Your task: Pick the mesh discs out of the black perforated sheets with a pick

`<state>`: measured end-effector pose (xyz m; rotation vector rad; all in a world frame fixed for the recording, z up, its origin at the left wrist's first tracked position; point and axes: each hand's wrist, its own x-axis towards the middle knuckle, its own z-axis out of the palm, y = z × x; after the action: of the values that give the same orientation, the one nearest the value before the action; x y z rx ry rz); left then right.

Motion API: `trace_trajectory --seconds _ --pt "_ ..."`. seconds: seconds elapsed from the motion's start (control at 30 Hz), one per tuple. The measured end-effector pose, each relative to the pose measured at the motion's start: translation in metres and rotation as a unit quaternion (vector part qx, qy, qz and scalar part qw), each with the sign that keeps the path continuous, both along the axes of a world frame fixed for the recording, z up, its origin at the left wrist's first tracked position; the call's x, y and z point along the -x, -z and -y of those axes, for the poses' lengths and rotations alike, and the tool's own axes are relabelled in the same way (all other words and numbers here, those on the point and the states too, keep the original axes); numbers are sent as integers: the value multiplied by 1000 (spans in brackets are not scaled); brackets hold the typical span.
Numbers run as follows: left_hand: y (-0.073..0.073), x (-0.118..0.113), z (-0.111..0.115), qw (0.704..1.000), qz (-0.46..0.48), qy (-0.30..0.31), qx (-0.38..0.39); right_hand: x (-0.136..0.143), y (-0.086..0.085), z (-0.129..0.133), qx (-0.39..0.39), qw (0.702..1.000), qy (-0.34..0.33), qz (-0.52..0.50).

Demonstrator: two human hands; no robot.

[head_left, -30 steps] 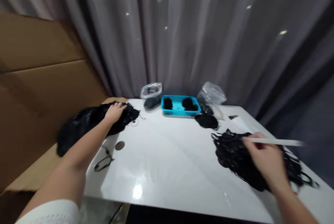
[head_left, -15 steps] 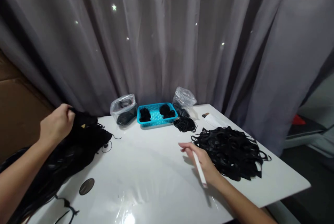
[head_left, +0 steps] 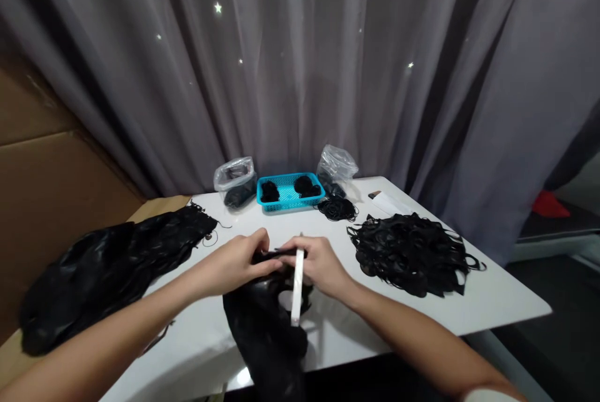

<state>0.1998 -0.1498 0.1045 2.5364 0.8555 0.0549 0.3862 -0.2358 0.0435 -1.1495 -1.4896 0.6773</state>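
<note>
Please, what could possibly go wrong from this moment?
The black sheet in the left hand reaches past the front edge of the table, so it might slide off if released. The white stick in the right hand is close to the left hand and could perhaps poke it.

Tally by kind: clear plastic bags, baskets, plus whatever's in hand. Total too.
Clear plastic bags: 2
Blue perforated basket: 1
White stick in the right hand: 1
Black sheet bundle in hand: 1
Total: 5
</note>
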Motion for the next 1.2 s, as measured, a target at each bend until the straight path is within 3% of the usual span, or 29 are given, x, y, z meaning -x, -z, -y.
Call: trace_trajectory --seconds 0.1,0.23,0.33,0.43,0.53,0.6,0.67,0.83,0.93,1.07,1.2 --pt "4 9 -8 989 -68 57 122 -27 -10 15 -41 993 56 99" --pt "11 26 -15 979 -62 59 187 -60 -42 40 -52 982 117 141" --pt "1 48 -12 967 13 60 246 -82 -63 61 -17 976 169 140" --pt "-18 70 1 948 79 52 304 -98 -74 82 22 977 169 125" --pt "-25 79 7 955 98 21 280 -109 -75 88 37 978 161 124" --pt "-15 78 -2 966 89 3 242 -116 -65 76 56 977 151 136" --pt "6 73 -21 972 69 -9 224 -123 -45 51 99 976 124 150" --pt "79 59 -79 982 29 -77 171 -139 36 -24 186 964 85 168" --pt "111 54 -102 985 22 -100 141 -138 77 -55 214 955 91 185" --pt "129 54 -118 990 2 -118 83 -137 102 -74 214 952 91 197" --pt "130 57 -120 990 -31 -137 0 -146 103 -78 191 955 108 200"
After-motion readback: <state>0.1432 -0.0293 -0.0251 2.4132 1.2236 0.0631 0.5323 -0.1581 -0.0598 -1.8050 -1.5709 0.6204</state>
